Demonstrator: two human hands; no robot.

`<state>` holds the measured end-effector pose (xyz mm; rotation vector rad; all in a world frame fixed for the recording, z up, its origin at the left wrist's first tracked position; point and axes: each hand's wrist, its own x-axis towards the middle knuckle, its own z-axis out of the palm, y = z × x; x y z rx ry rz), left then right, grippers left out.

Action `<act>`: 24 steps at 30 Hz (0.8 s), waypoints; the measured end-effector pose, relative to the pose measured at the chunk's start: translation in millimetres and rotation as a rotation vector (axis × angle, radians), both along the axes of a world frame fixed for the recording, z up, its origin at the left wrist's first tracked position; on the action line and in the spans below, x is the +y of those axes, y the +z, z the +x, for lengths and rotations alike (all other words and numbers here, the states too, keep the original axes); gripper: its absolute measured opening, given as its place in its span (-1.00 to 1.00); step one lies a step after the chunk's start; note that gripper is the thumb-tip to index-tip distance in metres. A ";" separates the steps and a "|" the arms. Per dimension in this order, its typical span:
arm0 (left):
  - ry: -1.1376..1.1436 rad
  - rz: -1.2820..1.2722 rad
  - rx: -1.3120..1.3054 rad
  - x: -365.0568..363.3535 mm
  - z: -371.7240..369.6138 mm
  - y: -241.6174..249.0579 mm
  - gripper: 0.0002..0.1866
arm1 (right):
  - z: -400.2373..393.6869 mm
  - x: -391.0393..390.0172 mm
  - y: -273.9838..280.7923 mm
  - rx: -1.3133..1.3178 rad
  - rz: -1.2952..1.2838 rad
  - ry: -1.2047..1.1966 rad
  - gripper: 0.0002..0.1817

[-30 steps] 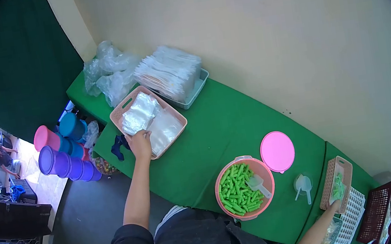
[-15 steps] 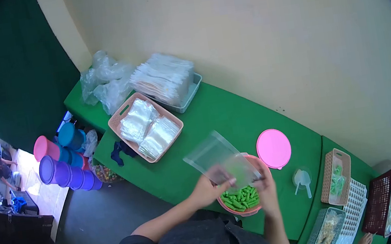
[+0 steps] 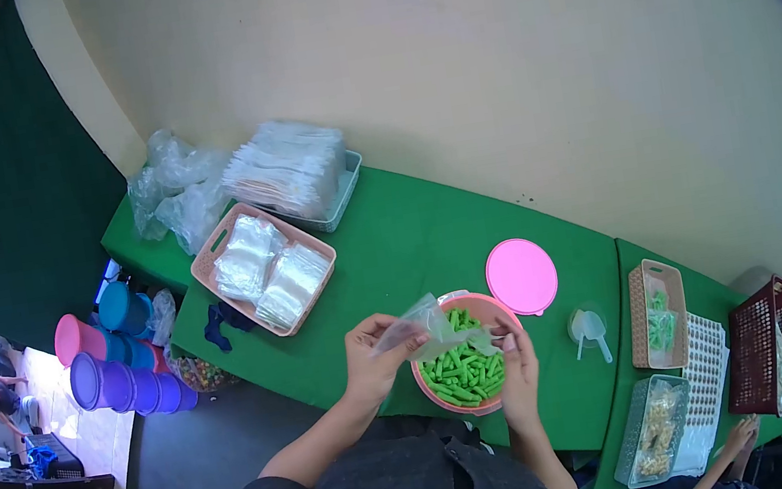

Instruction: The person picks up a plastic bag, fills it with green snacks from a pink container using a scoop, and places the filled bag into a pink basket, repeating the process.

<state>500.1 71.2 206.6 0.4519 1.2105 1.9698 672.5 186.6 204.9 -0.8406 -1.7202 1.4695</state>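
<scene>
A clear plastic bag is held between both hands above a pink bowl of green stick-shaped pieces. My left hand has its fingers closed on the bag's left side, at the bowl's upper left. On the right, my right hand pinches the other end of the bag at the bowl's right rim. The bag looks bunched and partly covers the green pieces.
A pink lid and a clear cup with a scoop lie right of the bowl. A pink basket of clear bags stands left. Far right are several baskets and another person's hands. Stacked purple tubs stand left of the table.
The bag was spread flat and is now bunched, with its left end held closer in. My left hand has moved left and up. The view has shifted, and the other person's hands show more.
</scene>
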 end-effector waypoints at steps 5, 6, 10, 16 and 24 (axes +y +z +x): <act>0.177 0.093 0.581 -0.3 10.6 -4.1 -0.81 | 12.3 -7.0 23.9 0.042 -0.065 0.103 -0.76; 0.172 0.095 0.580 -0.6 11.2 -3.0 -0.81 | 13.1 -10.5 28.3 -0.036 -0.007 0.236 -0.77; 0.215 0.075 1.000 -0.1 10.8 -2.4 -0.71 | -9.9 -29.3 51.5 -0.126 0.147 0.277 -0.79; 0.097 -0.017 0.976 -2.1 14.8 -4.6 -0.51 | -11.8 -23.9 43.9 0.014 -0.343 0.462 -0.83; -0.267 -0.005 1.042 -2.9 15.3 15.6 -0.17 | -6.7 -15.6 52.1 -0.111 -0.369 0.655 -0.86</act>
